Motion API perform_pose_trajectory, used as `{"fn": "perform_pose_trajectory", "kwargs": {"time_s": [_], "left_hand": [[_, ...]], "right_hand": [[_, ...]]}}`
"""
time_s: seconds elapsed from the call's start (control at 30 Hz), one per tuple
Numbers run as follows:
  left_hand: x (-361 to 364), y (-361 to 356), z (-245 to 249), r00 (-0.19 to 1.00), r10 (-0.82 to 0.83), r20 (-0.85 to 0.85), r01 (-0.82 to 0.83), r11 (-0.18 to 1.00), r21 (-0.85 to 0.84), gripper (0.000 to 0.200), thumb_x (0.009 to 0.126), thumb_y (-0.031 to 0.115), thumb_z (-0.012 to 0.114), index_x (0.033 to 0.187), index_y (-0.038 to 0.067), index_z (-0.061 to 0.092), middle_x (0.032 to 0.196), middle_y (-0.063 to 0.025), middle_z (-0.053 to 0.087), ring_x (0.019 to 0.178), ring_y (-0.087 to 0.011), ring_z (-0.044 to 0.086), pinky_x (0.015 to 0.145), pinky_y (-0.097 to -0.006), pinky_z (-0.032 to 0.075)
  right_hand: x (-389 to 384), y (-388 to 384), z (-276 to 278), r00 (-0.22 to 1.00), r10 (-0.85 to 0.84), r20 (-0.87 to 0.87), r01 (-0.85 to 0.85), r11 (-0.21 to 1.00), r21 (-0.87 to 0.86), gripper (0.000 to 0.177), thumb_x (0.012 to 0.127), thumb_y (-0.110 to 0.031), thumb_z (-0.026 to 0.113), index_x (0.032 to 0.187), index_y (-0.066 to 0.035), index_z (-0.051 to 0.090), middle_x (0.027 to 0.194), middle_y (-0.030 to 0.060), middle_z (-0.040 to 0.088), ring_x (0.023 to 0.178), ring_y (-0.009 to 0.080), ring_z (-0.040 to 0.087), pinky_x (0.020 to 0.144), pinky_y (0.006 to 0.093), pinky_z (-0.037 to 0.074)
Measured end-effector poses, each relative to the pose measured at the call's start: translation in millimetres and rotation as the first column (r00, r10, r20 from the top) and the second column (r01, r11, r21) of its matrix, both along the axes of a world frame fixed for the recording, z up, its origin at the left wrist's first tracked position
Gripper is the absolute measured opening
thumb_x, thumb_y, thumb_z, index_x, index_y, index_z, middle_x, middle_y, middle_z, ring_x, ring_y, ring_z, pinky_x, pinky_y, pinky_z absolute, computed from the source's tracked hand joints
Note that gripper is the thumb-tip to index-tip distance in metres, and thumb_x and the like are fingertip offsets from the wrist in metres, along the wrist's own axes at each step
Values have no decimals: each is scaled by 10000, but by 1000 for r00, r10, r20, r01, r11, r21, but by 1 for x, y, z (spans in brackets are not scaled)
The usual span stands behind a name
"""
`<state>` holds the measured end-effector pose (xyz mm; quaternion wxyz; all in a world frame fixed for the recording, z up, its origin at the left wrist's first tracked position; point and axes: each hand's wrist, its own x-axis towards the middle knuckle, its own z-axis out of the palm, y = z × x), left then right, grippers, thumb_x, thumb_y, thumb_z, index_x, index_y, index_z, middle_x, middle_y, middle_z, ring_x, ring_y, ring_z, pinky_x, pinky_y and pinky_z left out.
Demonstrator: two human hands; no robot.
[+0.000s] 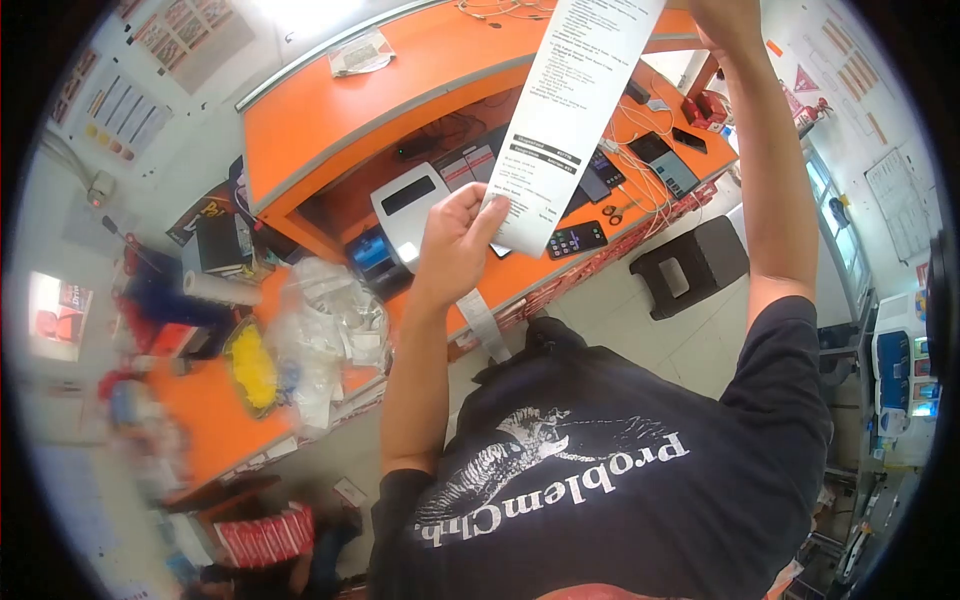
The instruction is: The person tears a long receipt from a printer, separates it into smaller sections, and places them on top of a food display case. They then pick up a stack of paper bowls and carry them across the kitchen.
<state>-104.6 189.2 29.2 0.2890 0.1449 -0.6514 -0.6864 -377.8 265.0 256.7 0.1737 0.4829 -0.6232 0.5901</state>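
A long white printed receipt [560, 120] stretches in front of me, running up past the top of the view. Its lower end is pinched between the thumb and fingers of my left hand [458, 230]. My right hand [727, 22], partly cut off by the top edge, curls in beside the receipt's upper part; its fingertips are out of sight. Beneath the receipt, a smartphone with a lit screen [577, 240] lies on the orange counter. To the left of the receipt is a white device with a dark window [408, 205], close to my left hand.
Several phones, one a dark phone [664, 165], and white cables [650, 195] lie on the right of the counter. Clear plastic bags [330, 335], a yellow item [252, 368] and a paper roll [220, 288] are at left. A black stool [690, 265] stands on the floor.
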Motion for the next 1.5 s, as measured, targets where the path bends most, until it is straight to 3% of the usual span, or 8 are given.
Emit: {"fn": "perform_pose_trajectory", "kwargs": {"time_s": [0.13, 0.2, 0.47, 0.77, 0.97, 1.03, 1.2, 1.5], "left_hand": [[11, -6, -7, 996, 30, 85, -24, 998, -65, 255, 1076, 150, 628, 1179, -80, 669, 1002, -106, 786, 893, -99, 696, 787, -263, 550], [9, -2, 2, 998, 26, 65, -18, 994, -110, 282, 1071, 177, 649, 1184, -79, 679, 1039, -123, 793, 895, -94, 694, 791, -265, 547], [-7, -8, -7, 985, 9, 172, 18, 988, -154, 305, 1054, 201, 690, 1226, -51, 687, 1062, -117, 800, 889, -90, 698, 799, -267, 556], [-15, -10, -23, 996, 16, 83, -9, 997, -78, 248, 1061, 143, 675, 1219, -45, 652, 983, -76, 750, 880, -77, 669, 765, -249, 540], [1, 4, -27, 982, 181, 48, -176, 979, -103, 165, 1073, 127, 638, 1103, -35, 627, 899, -56, 697, 828, -83, 650, 711, -261, 516], [8, 8, -29, 966, 251, 65, -236, 953, -188, 149, 1066, 126, 640, 1073, -22, 623, 886, -85, 711, 797, -128, 687, 702, -289, 523], [24, 16, -18, 932, 347, 109, -187, 713, -675, 116, 976, 121, 684, 1047, 46, 630, 894, -219, 694, 801, -429, 685, 697, -472, 529], [49, 18, -26, 887, 433, 162, -189, 660, -727, 66, 923, 75, 714, 959, 36, 674, 864, -187, 699, 758, -386, 686, 694, -415, 533]], "right_hand": [[-26, 9, -29, 961, -203, -190, 227, 967, 115, 380, 1059, -269, 664, 1298, 21, 723, 1161, 183, 777, 980, 228, 747, 855, 321, 587], [10, 25, -36, 974, -68, 216, 31, 985, 169, 363, 1061, -262, 670, 1282, 20, 731, 1081, 149, 781, 907, 172, 729, 799, 295, 572], [12, 18, -61, 963, -37, 265, 15, 996, 85, 294, 1043, -189, 702, 1235, 31, 741, 947, 85, 777, 776, 131, 707, 695, 263, 556], [16, 11, -79, 787, 459, 412, -459, 882, -106, 246, 1055, -122, 674, 1241, 40, 694, 1099, 83, 740, 960, 137, 707, 823, 266, 580], [-24, -8, -115, 927, 53, 371, -153, 957, 245, 264, 996, -122, 740, 1256, -81, 760, 1201, 86, 768, 1122, 162, 701, 969, 277, 539], [-9, -5, -119, 689, -89, -719, 147, 989, 18, 327, 904, 29, 692, 1202, -90, 757, 1183, 116, 767, 1121, 263, 720, 936, 357, 544], [80, 18, -166, 617, 702, -356, -367, 657, 659, 257, 933, -198, 755, 1153, -66, 746, 1286, 110, 732, 1340, 305, 617, 1222, 494, 367], [104, 5, -228, 615, 751, 241, -662, 326, 675, 202, 979, -175, 704, 1006, 22, 731, 835, 179, 701, 812, 355, 681, 788, 430, 541]]}}
